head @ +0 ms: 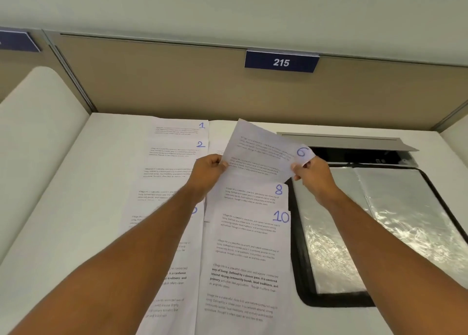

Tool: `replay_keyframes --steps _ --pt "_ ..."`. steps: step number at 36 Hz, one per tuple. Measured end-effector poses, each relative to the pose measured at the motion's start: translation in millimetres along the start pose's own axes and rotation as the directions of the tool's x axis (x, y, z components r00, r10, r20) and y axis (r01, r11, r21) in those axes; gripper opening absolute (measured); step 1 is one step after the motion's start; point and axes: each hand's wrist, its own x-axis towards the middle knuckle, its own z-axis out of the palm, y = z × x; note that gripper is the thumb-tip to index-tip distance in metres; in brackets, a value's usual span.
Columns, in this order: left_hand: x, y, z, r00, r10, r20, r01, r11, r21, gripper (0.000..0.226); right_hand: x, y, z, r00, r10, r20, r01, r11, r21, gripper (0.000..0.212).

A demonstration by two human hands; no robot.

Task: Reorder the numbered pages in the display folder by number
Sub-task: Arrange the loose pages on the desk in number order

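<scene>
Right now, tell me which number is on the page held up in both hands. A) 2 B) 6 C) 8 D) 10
B: the page marked 6 is pinched between the left hand and the right hand, lifted over the others.

My left hand (206, 172) and right hand (312, 175) are bare, with no glove, ring or band to be seen on either. My two forearms run up from the lower corners of the view, long and slender, narrowing toward the wrists. No sleeve covers them in the visible part, and no watch or bracelet shows at either wrist; the fingernails are too small to describe.
</scene>
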Motion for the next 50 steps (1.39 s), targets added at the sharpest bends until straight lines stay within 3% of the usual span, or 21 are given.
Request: replay_keyframes --steps 3,7,16,20,25,31,36,44,50 --pt "-5 10 0 1.0 0.019 -0.005 -0.019 0.998 -0.053 0.014 -7 2 -1 0.999 0.042 -0.004 -0.043 0.998 -0.037 0.022" --pt "-7 30 -2 0.997 0.066 -0.034 -0.069 0.99 -0.124 0.015 -10 -13 -6 0.998 0.057 -0.029 -0.057 0.998 0.004 0.004" --pt "-4 94 -14 0.971 0.195 -0.135 -0.22 0.954 -0.203 0.018 -15 -74 -5 0.985 -0.084 -0.15 0.101 0.988 0.113 0.004" --pt "-5 101 -32 0.961 0.23 -0.152 -0.254 0.953 -0.163 0.016 -19 -90 3 0.977 -0.109 -0.181 0.141 0.975 0.172 0.006" --pt "-12 84 -59 0.972 0.197 -0.128 -0.195 0.98 0.03 0.016 -23 -107 24 0.973 -0.135 -0.189 0.166 0.974 0.157 0.012" --pt "-18 68 -94 0.955 0.129 -0.268 -0.143 0.989 -0.033 0.012 -20 -113 64 0.995 -0.099 0.013 0.099 0.995 0.005 0.006" --pt "-16 50 -137 0.947 0.083 -0.309 -0.093 0.996 -0.018 0.014 -22 -115 111 0.983 -0.024 0.181 0.035 0.997 -0.061 0.014" --pt "-5 12 -213 0.893 0.065 -0.445 -0.022 0.995 0.1 0.034 -18 -132 205 0.98 -0.031 0.194 0.039 0.999 -0.035 0.028" --pt "5 -16 -261 0.798 0.181 -0.575 0.035 0.938 0.344 0.019 -19 -148 274 0.978 -0.11 0.176 0.13 0.986 -0.107 0.041"
